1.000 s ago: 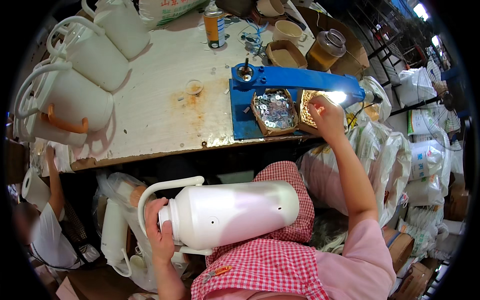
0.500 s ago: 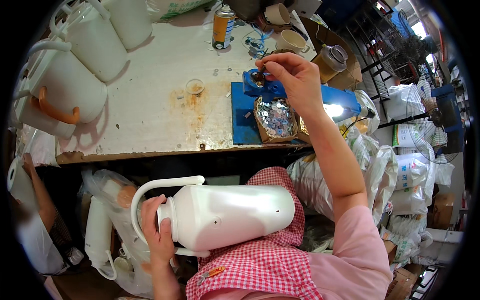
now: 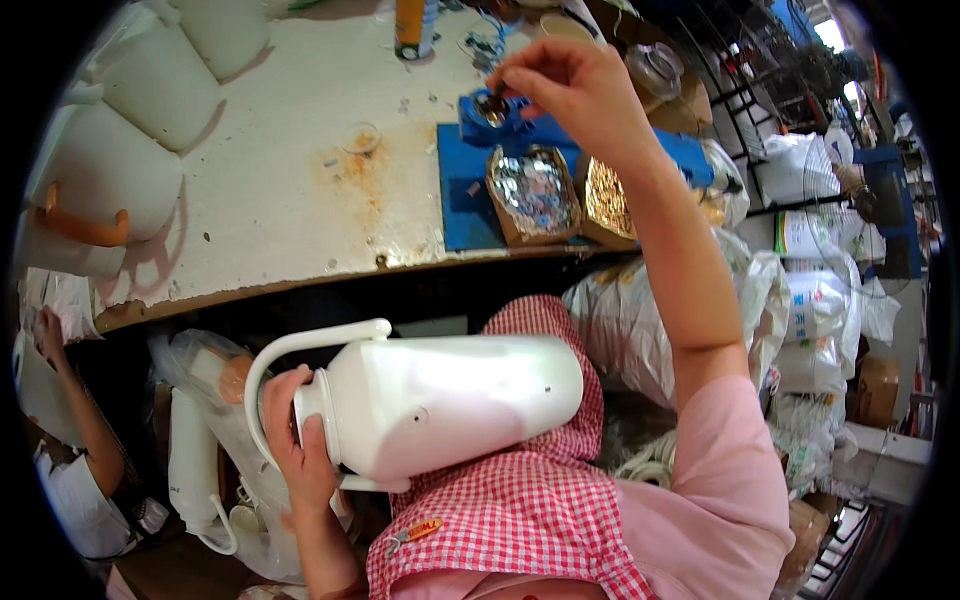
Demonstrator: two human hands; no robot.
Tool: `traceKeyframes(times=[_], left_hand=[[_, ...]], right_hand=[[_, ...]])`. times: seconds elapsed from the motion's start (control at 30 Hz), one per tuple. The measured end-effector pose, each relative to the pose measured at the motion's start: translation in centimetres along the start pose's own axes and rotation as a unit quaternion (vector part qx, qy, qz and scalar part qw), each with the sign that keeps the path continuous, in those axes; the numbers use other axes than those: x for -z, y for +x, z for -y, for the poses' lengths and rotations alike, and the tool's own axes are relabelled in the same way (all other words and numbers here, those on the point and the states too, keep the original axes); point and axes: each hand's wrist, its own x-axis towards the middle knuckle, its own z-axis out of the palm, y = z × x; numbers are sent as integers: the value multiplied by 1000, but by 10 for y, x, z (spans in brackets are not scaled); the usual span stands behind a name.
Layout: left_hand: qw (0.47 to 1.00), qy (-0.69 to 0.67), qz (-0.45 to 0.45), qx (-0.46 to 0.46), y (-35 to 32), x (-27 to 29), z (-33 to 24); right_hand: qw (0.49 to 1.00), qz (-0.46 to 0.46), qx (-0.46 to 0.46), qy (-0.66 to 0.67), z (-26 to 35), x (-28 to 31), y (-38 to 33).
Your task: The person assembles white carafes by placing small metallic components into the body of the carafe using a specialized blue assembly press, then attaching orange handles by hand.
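A white thermos jug (image 3: 470, 400) lies on its side across my lap, its neck toward the left. My left hand (image 3: 298, 435) is closed around that neck, inside the curved white handle (image 3: 300, 350). Two small holes show in the jug's upper side. Over the table's right part, my right hand (image 3: 575, 90) is in a pinch above a small round cup on a blue metal fixture (image 3: 470, 122). Something small and dark shows at the fingertips, too little of it to name. Close by stands a carton of silvery washers (image 3: 535, 195).
Beside the washers is a carton of small gold-coloured parts (image 3: 606, 198). Several white jugs (image 3: 110, 170) line the table's left side. A spray can (image 3: 414, 30) stands farther back. White sacks (image 3: 625, 320) crowd the right. At far left a co-worker's arm (image 3: 90, 420) shows.
The whole view has shifted, so the table things sit higher in the picture. My right hand stays pinched by the blue fixture's cup. My left hand keeps its hold on the jug.
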Motion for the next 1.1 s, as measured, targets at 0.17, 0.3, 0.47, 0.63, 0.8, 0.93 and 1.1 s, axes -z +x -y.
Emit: traceKeyframes(times=[0.17,0.3,0.47,0.63,0.8,0.93,1.1], left_hand=[[1000,26,5,12,0,0,1],[999,35,15,-7,0,-3,2],[999,38,24,5,2,-4,-1],[1000,23,6,19,2,-5,-4],[1000,20,0,23,3,-3,1],[1000,13,-4,28,2,-5,-7],[1000,7,-1,23,5,-6,-5]], right_hand=[[988,-89,112,65,-13,-13,-21],[991,-38,-116,55,-53,-2,-101],[972,-21,-93,-214,-102,-33,-96],[953,-3,-32,-301,-106,-41,-90],[972,-88,-12,-219,-81,-32,-108],[981,-155,64,-95,-37,-12,-102],[952,-206,213,-73,-3,-5,-36]])
